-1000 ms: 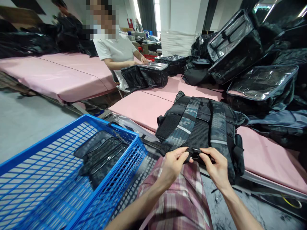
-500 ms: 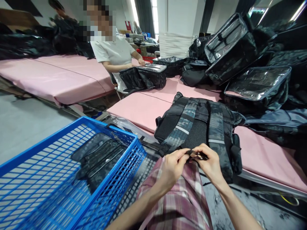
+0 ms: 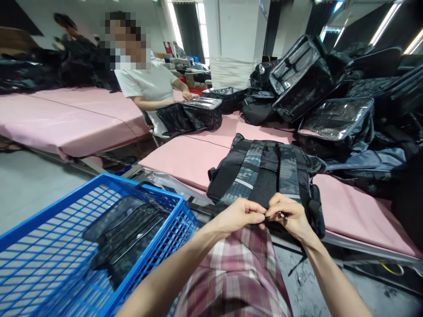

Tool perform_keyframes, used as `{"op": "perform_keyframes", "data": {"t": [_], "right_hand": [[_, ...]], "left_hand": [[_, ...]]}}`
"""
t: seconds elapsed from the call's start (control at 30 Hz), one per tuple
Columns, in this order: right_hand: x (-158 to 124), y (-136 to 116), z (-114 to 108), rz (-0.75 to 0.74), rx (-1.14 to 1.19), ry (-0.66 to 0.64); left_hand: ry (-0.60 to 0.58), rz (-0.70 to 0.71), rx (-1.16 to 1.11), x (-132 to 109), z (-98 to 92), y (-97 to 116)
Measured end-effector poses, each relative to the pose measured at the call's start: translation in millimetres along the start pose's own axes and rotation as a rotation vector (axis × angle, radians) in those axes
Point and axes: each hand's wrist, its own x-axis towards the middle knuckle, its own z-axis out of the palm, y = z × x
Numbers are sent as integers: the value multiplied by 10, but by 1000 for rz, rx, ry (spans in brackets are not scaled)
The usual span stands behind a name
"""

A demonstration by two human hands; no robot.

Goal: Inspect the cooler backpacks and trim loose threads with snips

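A dark camouflage backpack (image 3: 264,171) lies on the pink-covered table, its mesh back panel and two padded shoulder straps facing up. At its near edge, close to my body, both hands meet on a thin black strap. My left hand (image 3: 243,215) is closed, thumb and fingers pinching the strap from the left. My right hand (image 3: 287,213) is closed too, gripping the strap right beside the left fingertips. A small dark piece (image 3: 282,215) pokes out between the right fingers; I cannot make out its exact shape.
At left stands a blue plastic basket (image 3: 178,200) with a folded camouflage bag (image 3: 128,233) inside. Silver-lined bags (image 3: 337,119) pile up at the right on the pink table (image 3: 185,158). Across it, a person in a white shirt (image 3: 148,81) handles another bag; another person stands further back.
Both hands remain at the backpack's near edge. My right hand has curled more tightly and its fingertips now meet the left ones. The view has shifted slightly.
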Motion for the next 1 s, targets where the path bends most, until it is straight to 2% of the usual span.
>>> {"op": "perform_keyframes", "data": {"t": [0.07,0.13,0.2,0.23,0.33,0.43,0.57,0.73,0.9,1.0], "right_hand": [[-47,-11,-49,48,-164,107],[-129,-14,-65,132,-397,296],[-221,2,-41,185,-571,439],[-261,20,-16,186,-618,467],[-331,96,84,125,-660,483],[-323,158,164,56,-636,498],[-266,147,184,-19,-614,489],[-260,87,104,-171,-770,476],[-336,70,31,-138,-726,552],[-375,89,33,-104,-746,521]], "left_hand": [[162,-6,-171,54,70,-23],[327,19,-329,78,128,-42],[421,21,-488,88,179,-44],[442,8,-560,94,201,-40],[467,-27,-745,117,249,-30],[481,-32,-829,143,264,-43],[473,-5,-808,157,285,-85],[453,48,-724,154,342,-114],[457,83,-681,170,362,-105],[470,91,-679,177,373,-105]]}}
